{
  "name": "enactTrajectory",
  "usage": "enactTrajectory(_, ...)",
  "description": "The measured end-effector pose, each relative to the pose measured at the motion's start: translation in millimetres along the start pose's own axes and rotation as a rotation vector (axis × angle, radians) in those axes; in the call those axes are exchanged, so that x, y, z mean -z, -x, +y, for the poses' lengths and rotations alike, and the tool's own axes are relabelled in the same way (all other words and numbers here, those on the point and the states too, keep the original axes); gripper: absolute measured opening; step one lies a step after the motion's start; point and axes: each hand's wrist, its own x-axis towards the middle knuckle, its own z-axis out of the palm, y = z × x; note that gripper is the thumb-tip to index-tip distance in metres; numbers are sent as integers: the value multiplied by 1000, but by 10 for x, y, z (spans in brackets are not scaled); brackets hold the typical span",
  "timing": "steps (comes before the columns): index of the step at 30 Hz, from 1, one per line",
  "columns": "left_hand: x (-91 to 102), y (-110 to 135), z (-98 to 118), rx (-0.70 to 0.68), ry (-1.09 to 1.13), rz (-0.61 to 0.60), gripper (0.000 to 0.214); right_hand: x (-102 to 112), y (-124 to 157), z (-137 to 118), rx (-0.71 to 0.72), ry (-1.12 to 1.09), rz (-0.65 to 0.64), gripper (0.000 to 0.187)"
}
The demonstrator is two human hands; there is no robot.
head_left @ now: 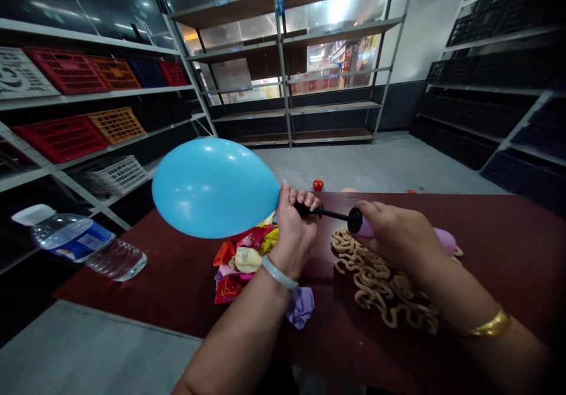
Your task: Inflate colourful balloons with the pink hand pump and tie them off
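A large blue balloon (212, 188), blown up, extends to the left above the table. My left hand (297, 218) is closed around its neck and the black end of a hand balloon pump (355, 220). Between my hands shows the pump's thin black rod. My right hand (395, 233) wraps around the pump's pink-purple barrel, whose far end sticks out beyond my fingers. Under my left forearm lies a pile of colourful uninflated balloons (247, 259), partly hidden by the arm. Near my left wrist lies a crumpled purple piece (300, 306).
Curly tan strands (375, 277) lie on the dark red table (177, 295) below my right hand. At the left stands a water bottle (88, 244) with a white cap. Shelves with crates (66, 138) line the left; a small red ball (318, 184) is beyond the table.
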Motion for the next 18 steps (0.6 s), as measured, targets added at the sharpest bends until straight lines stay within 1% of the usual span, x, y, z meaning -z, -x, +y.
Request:
enactTrajectory(4,31,117,-267,94,-34,-11,45,14,8,-115,24,-9,-10,54)
enactTrajectory(7,53,152,-377,121,-41,47,43,6,13,-122,50,-16,-28,58)
enactTrajectory(10,72,135,-402,120,-32,109,41,-13,6,-96,87,-41,-59,56)
enactTrajectory(12,87,110,-395,125,-34,127,41,-27,1,-89,105,-73,-77,53)
enactTrajectory(15,118,68,-385,125,-80,128,43,-59,-1,-108,92,-103,-96,49)
enactTrajectory(18,149,11,-344,76,-129,110,45,-92,4,-139,82,-113,-92,49)
